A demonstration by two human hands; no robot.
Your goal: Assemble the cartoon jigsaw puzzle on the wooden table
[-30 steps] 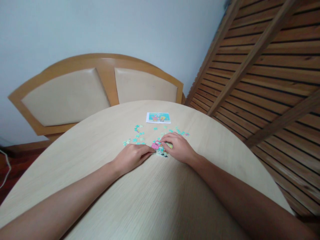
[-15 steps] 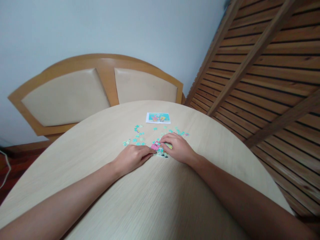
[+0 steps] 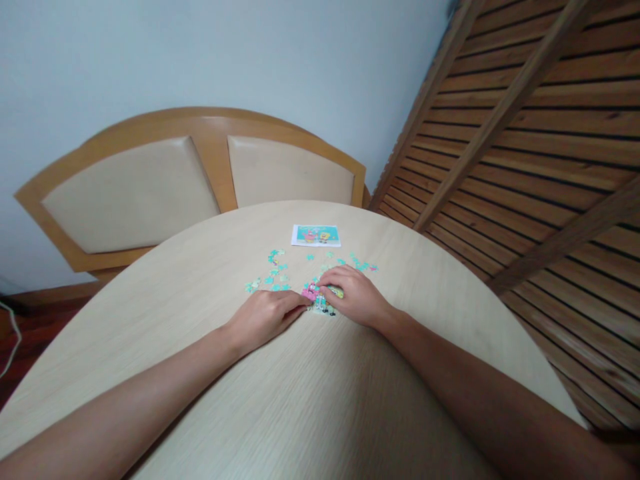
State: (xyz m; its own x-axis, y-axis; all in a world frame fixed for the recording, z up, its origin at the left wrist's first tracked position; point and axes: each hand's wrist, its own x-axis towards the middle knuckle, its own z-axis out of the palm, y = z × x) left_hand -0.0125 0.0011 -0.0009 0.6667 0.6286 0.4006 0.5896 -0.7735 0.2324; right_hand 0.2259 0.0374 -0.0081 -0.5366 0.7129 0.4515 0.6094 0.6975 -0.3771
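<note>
A partly joined jigsaw puzzle [image 3: 321, 303], pink, teal and yellow, lies flat on the table between my hands. My left hand [image 3: 267, 315] rests to its left, fingers closed together, thumb and fingertips on the puzzle's lower left edge by the pink part. From the right, my right hand [image 3: 353, 293] arches over the upper part with thumb and forefinger pinched together at a small puzzle piece, mostly covered by the fingers. Part of the puzzle's right side is hidden under that hand. Loose teal puzzle pieces [image 3: 276, 281] lie beyond my left hand.
More loose pieces [image 3: 361, 265] are scattered past my right hand. A picture card [image 3: 316, 235] with the pink and yellow characters lies farther back on the round wooden table [image 3: 200, 280]. Behind stand a padded headboard [image 3: 210, 127] and, at right, a slatted wooden panel [image 3: 525, 133].
Both hands stay almost where they were. The right fingertips have shifted very slightly left over the puzzle.
</note>
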